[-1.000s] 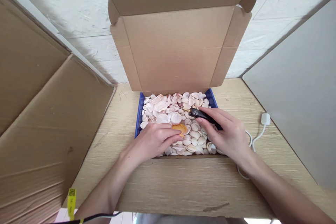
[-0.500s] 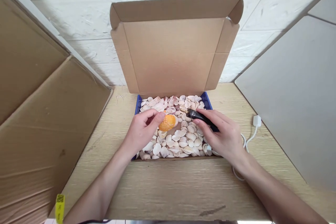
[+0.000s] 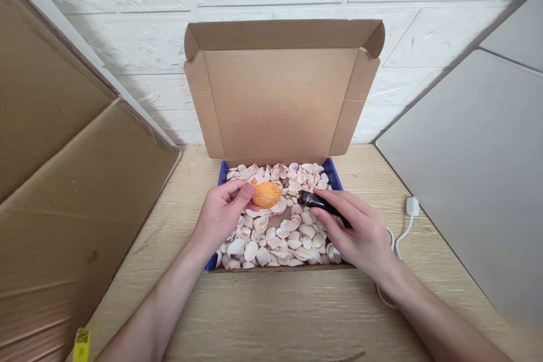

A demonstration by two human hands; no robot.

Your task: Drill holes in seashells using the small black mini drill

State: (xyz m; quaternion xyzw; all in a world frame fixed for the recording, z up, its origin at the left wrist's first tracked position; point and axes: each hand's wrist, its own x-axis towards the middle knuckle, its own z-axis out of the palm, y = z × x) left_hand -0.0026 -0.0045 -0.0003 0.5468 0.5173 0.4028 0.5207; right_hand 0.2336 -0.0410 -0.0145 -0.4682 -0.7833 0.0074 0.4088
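Observation:
An open cardboard box (image 3: 280,102) with a blue inner rim stands on the wooden table, filled with several pale seashells (image 3: 280,235). My left hand (image 3: 220,212) pinches an orange scallop shell (image 3: 266,194) and holds it just above the pile. My right hand (image 3: 360,232) grips a black pen-like tool (image 3: 316,201) whose tip points left toward the orange shell, a short gap away. A white cord runs back from the tool past my right wrist.
The box lid stands upright against a white brick wall. A large cardboard sheet (image 3: 72,181) leans at the left. A grey panel (image 3: 475,169) leans at the right, with a white plug (image 3: 411,205) and cord on the table (image 3: 297,311) beside it.
My left hand picked the orange shell out of the pile and lifted it, turning its ribbed face up. The right hand with the tool stayed put. The view tilted, shifting the box lower.

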